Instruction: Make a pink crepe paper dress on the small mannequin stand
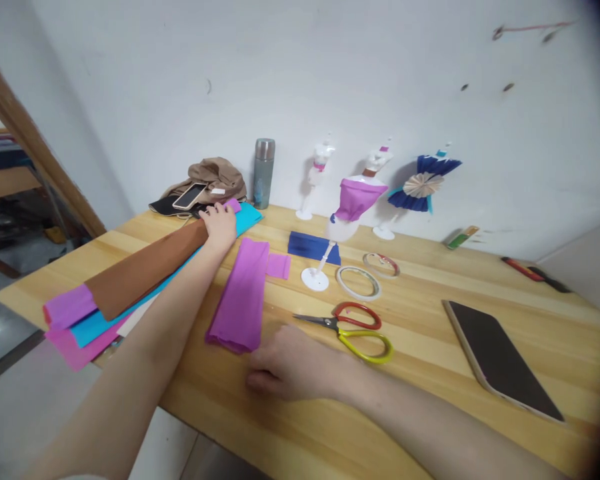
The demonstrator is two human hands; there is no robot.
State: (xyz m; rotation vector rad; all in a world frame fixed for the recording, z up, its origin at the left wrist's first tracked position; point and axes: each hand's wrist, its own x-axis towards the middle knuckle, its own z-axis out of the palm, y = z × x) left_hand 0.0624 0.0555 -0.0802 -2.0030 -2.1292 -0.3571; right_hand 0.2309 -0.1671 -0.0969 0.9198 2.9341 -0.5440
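Over the far end of a stack of folded crepe paper, my left hand (219,223) grips the brown crepe paper (150,273) with its fingers bent across it. Blue crepe paper (249,217) and pink crepe paper (75,347) lie beneath. My right hand (290,367) rests on the table as a loose fist, its palm side hidden, close to the lower corner of a folded purple crepe paper piece (243,293). Just right of that hand lie scissors (337,325) with red and yellow handles, blades apart. A small purple piece (279,267) sits beside the larger one.
A mini dress form (355,200) wears purple paper; two others (320,167) (423,187) stand behind. Tape rolls (359,283), dark blue paper (305,247), a tablet (503,357), a green tube (463,238) and a cutter (523,269) lie about. A flask (264,173) stands near brown cloth (220,175).
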